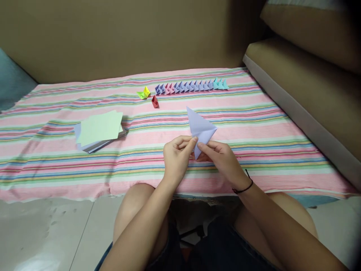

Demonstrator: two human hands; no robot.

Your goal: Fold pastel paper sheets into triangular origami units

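A lavender sheet of folded paper is held above the striped cloth, with pointed corners at the top, right and bottom. My left hand pinches its lower left edge between thumb and fingers. On the lower right side, my right hand grips it, thumb on top and fingers underneath. The thumbs are close together near the paper's lower point. Fingers partly hide the bottom of the paper. Beyond the hands lies a row of small folded paper pieces in purple, pink and turquoise.
To the left is a stack of paper sheets, pale green on top. A yellow-green folded piece and a red one sit near the row's left end. The striped cloth covers the seat; brown cushions stand at right.
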